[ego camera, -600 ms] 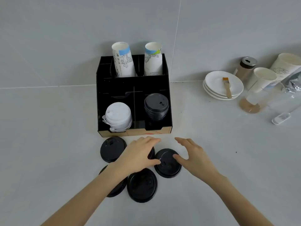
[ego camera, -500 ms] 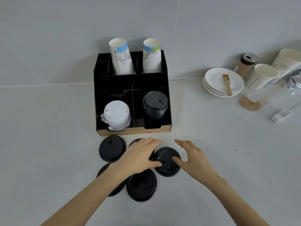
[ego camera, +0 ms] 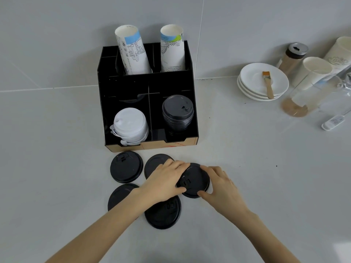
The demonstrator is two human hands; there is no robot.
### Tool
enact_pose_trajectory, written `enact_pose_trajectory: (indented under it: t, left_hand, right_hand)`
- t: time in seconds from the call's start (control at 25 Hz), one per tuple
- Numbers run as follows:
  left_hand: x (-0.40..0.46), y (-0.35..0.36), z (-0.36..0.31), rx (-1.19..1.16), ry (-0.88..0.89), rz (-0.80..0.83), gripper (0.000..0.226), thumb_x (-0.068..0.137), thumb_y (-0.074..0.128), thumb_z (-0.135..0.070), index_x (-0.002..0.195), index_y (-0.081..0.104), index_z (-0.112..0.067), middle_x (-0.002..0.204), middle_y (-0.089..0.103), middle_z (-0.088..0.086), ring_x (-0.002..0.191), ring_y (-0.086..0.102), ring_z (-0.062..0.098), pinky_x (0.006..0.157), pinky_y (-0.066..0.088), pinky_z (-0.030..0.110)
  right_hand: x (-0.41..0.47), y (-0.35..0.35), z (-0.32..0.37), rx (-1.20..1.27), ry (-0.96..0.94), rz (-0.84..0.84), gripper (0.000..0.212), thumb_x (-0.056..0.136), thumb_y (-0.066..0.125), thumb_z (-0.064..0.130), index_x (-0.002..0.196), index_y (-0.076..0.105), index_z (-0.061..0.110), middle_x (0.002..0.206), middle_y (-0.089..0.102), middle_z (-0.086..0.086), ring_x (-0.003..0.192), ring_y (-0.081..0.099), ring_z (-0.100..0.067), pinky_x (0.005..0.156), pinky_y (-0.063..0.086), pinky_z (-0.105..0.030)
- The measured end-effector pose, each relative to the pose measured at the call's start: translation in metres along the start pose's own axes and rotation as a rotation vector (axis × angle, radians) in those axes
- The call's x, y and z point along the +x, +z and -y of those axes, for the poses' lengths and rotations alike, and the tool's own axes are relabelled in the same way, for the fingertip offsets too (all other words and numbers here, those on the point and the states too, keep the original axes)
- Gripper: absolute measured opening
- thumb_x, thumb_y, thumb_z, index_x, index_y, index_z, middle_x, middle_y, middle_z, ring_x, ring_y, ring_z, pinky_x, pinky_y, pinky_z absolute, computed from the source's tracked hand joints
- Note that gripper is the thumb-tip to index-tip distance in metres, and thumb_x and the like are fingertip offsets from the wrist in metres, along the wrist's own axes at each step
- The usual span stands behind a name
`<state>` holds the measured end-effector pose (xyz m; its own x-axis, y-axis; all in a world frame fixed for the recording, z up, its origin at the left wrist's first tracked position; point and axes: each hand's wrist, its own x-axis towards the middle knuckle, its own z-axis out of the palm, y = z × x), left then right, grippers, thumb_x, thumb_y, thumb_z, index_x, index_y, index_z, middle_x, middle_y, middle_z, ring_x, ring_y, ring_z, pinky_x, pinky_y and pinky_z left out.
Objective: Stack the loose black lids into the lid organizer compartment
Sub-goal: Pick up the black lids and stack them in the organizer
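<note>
Evidently, in the head view, the person is picking up the first of five loose black lids lying on the counter (ego camera: 57, 168) just in front of the lid organizer (ego camera: 148, 88). Both hands are closing on one lid (ego camera: 193, 180): the left hand (ego camera: 163, 184) is gripping its left edge, the right hand (ego camera: 221, 187) is pinching its right edge between thumb and fingers. Four more lids are lying beside it. The black lid stack (ego camera: 178, 111) is already sitting in the front right compartment, so next the lid is likely needing lifting and seating squarely on top.
</note>
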<state>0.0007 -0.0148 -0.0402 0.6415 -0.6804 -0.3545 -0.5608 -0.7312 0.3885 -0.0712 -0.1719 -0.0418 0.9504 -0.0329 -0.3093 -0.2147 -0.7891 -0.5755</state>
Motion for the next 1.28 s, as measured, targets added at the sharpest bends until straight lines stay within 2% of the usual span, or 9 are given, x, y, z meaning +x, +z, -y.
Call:
enact_pose_trajectory:
  t: [0.2,0.36,0.48,0.6,0.64,0.72,0.8,1.08,1.28]
  left_hand:
    - [0.000,0.002,0.000,0.012,-0.038,-0.050,0.066,0.084,0.053,-0.034,0.137,0.016,-0.021,0.140,0.033,0.002,0.125,0.030,0.021,0.102,0.028,0.036]
    - [-0.001,0.008,-0.009,0.097,-0.138,-0.167,0.067,0.084,0.050,-0.044,0.137,0.019,-0.017,0.132,0.041,0.005,0.121,0.036,0.023,0.101,0.027,0.036]
    - [0.001,0.020,-0.018,0.167,-0.189,-0.263,0.069,0.069,0.064,-0.052,0.121,0.047,-0.010,0.103,0.062,0.006,0.093,0.059,0.022,0.080,0.047,0.035]
    - [0.003,0.024,-0.021,0.233,-0.188,-0.307,0.068,0.054,0.071,-0.060,0.102,0.061,-0.014,0.076,0.066,-0.002,0.066,0.063,0.013,0.057,0.051,0.026]
    - [0.002,0.026,-0.021,0.205,-0.188,-0.294,0.068,0.055,0.072,-0.058,0.104,0.060,-0.013,0.079,0.066,-0.001,0.068,0.064,0.014,0.058,0.051,0.027]
    - [-0.001,0.027,-0.022,0.094,-0.167,-0.260,0.067,0.069,0.069,-0.045,0.121,0.046,-0.009,0.100,0.061,0.006,0.090,0.060,0.022,0.075,0.048,0.033]
    - [0.000,0.028,-0.018,0.040,-0.142,-0.254,0.060,0.083,0.055,-0.036,0.132,0.028,-0.012,0.121,0.048,0.007,0.112,0.045,0.024,0.090,0.036,0.033]
    - [0.013,0.018,-0.010,-0.020,-0.048,-0.175,0.071,0.084,0.054,-0.034,0.138,0.012,-0.018,0.146,0.026,-0.001,0.129,0.024,0.022,0.103,0.025,0.035]
    - [0.009,0.011,-0.008,-0.078,0.011,-0.165,0.076,0.081,0.057,-0.037,0.139,0.010,-0.022,0.148,0.021,-0.004,0.130,0.020,0.019,0.106,0.022,0.034]
  right_hand:
    - [0.002,0.002,-0.007,0.095,0.039,-0.055,0.057,0.080,0.063,0.025,0.129,0.036,0.022,0.129,0.044,-0.001,0.117,0.046,-0.021,0.093,0.043,-0.033]
    - [0.003,0.005,-0.011,0.155,0.051,-0.139,0.047,0.083,0.060,0.022,0.126,0.042,0.017,0.125,0.049,-0.004,0.115,0.049,-0.019,0.088,0.040,-0.026]
    - [0.003,0.008,-0.009,0.161,0.037,-0.175,0.049,0.085,0.057,0.021,0.129,0.038,0.012,0.132,0.046,-0.005,0.119,0.046,-0.021,0.095,0.040,-0.030]
    - [0.002,0.010,-0.009,0.165,0.014,-0.183,0.056,0.083,0.059,0.023,0.132,0.034,0.011,0.138,0.040,-0.004,0.126,0.039,-0.020,0.101,0.036,-0.030]
    - [0.002,0.010,-0.010,0.172,0.006,-0.187,0.058,0.082,0.061,0.023,0.132,0.033,0.011,0.139,0.039,-0.003,0.127,0.038,-0.020,0.101,0.035,-0.030]
    - [0.003,0.009,-0.014,0.187,-0.008,-0.184,0.061,0.080,0.064,0.022,0.132,0.033,0.012,0.140,0.038,-0.003,0.127,0.039,-0.019,0.101,0.034,-0.026]
    - [0.004,0.007,-0.017,0.185,-0.020,-0.162,0.065,0.078,0.066,0.023,0.132,0.032,0.013,0.140,0.038,-0.001,0.127,0.039,-0.017,0.099,0.030,-0.021]
    - [0.006,0.009,-0.019,0.182,-0.048,-0.178,0.066,0.075,0.069,0.022,0.131,0.034,0.015,0.137,0.041,0.000,0.124,0.034,-0.015,0.095,0.027,-0.018]
    - [0.001,0.002,-0.019,0.220,-0.121,-0.156,0.063,0.078,0.066,0.019,0.132,0.033,0.019,0.139,0.040,0.004,0.127,0.036,-0.010,0.100,0.026,-0.015]
